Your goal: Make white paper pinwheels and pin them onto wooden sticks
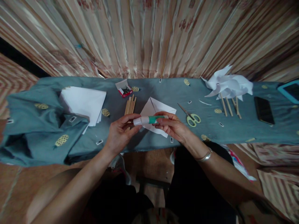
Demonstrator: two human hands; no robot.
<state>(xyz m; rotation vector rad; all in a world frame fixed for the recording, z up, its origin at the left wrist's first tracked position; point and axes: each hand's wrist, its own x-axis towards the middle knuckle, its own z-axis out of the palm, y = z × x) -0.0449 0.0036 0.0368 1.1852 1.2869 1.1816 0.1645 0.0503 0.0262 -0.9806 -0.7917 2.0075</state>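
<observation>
A white-and-green glue stick [149, 120] lies level between my two hands, over the cloth. My left hand [121, 130] pinches its white end, while my right hand [171, 124] grips the green end with the fingers curled round it. Beneath the glue stick is a square sheet of white paper [149, 107] with dark lines running in from its corners, partly hidden by my hands. Just beyond my left hand a bundle of several thin wooden sticks [130, 105] lies on the cloth. Scissors with pale green handles [192, 119] rest to the right of the paper.
A blue-grey cloth [112, 84] covers the narrow table. On the left lies a stack of white paper [84, 101]; behind the sticks is a small open red box [125, 89] of dark pins. White paper pinwheels [230, 85] on sticks, a phone [263, 110] and a blue-framed device [291, 91] are right.
</observation>
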